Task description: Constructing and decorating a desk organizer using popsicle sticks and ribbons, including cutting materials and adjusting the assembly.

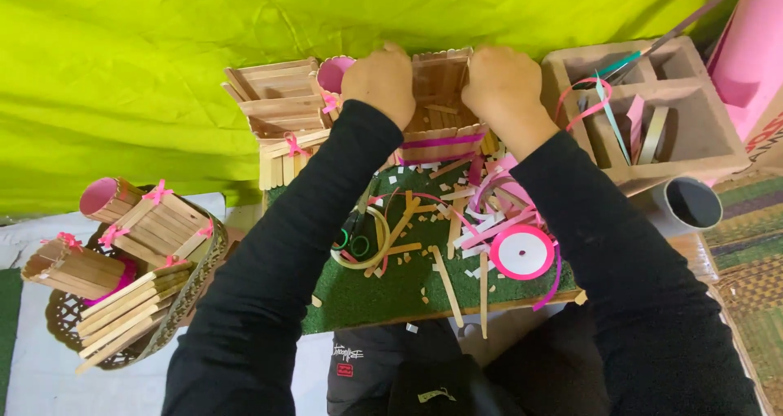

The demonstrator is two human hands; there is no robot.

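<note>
A small box built of wooden craft sticks (441,98) stands at the far edge of a green mat (391,289), with a pink ribbon band around its base. My left hand (382,81) grips its left side and my right hand (504,80) grips its right side. Both arms wear black sleeves. A pink ribbon spool (522,252) lies on the mat near my right forearm, with loose pink and white ribbon strips (488,212) and several loose wooden sticks (447,281) scattered around.
More stick boxes (281,110) with pink bows stand left of my hands. A woven basket (192,289) at the left holds further stick boxes. A wooden compartment tray (701,130) with ribbons is at the right, beside a grey cup (691,202). Green cloth (147,73) covers the back.
</note>
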